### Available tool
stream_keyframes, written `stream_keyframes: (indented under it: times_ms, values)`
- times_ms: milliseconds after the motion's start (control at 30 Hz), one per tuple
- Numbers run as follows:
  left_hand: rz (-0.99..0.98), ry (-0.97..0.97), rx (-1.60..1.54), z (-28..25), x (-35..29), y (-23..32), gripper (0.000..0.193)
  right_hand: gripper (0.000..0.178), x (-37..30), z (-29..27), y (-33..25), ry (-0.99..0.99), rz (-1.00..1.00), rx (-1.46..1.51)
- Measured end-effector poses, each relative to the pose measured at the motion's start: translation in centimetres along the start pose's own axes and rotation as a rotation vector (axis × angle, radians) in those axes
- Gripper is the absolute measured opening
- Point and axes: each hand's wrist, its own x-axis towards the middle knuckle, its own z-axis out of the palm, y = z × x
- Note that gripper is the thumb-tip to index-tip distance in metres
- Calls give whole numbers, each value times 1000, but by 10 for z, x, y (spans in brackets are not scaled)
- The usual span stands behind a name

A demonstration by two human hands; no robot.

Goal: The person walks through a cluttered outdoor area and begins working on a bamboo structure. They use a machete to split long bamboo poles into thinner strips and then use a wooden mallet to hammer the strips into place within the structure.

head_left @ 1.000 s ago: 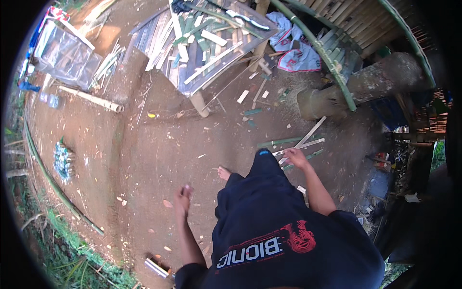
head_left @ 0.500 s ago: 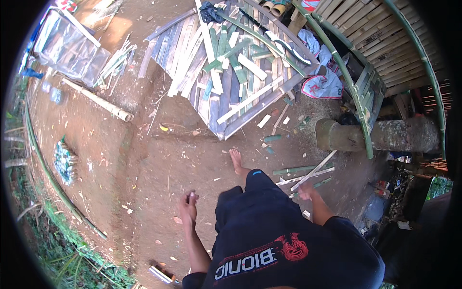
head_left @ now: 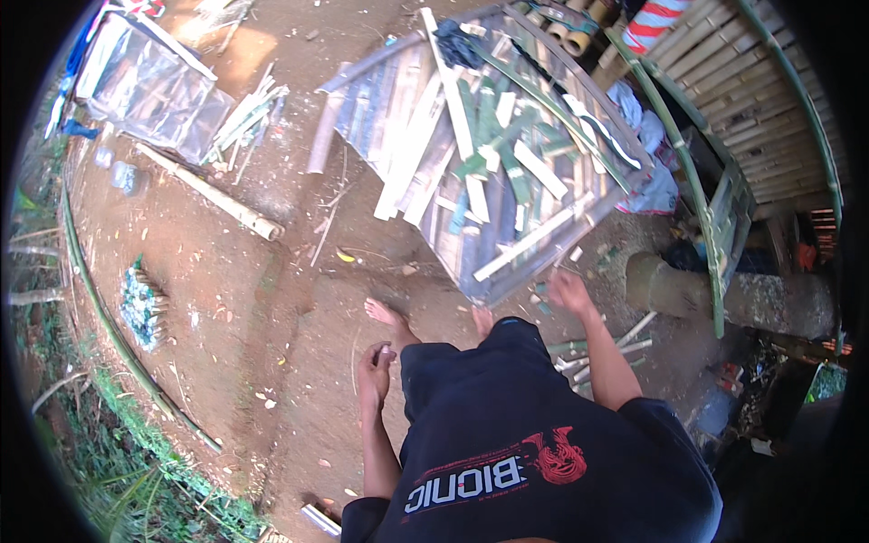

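Note:
My left hand (head_left: 373,371) hangs beside my left thigh with its fingers curled in. A small pale spot shows at its fingertips, and I cannot make out whether it is a held thing or a nail. My right hand (head_left: 568,290) is stretched forward near the front right edge of a low bamboo-slat table (head_left: 362,104), apart from it as far as I can tell. Motion blurs its fingers. Green and pale bamboo strips (head_left: 493,149) lie heaped on the table, along with a black plastic bag (head_left: 457,43) and a long blade with a white-and-black handle (head_left: 588,118).
Bamboo strips (head_left: 625,344) lie on the ground to my right, near a thick log (head_left: 724,290). A bamboo pole (head_left: 213,190), a clear plastic sheet (head_left: 163,86) and a bluish bundle (head_left: 142,308) are at left. A slatted bamboo wall (head_left: 760,81) rises at far right.
My right hand has swung forward from beside the ground strips toward the table. Both my feet now show, and the table sits lower and further right in view.

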Motion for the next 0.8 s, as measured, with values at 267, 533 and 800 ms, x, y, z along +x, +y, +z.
stream_keyframes:
  times_ms: [267, 533, 800]
  values:
    - [49, -52, -28, -116, 107, 7, 28, 21, -128, 68, 138, 20, 1045, 441]
    - [17, 44, 73, -268, 203, -5, 30, 33, -73, 224, -48, 147, 572, 130]
    - [-45, 102, -74, -326, 218, -3, 32, 40, 31, 282, -175, 1, 97, -96]
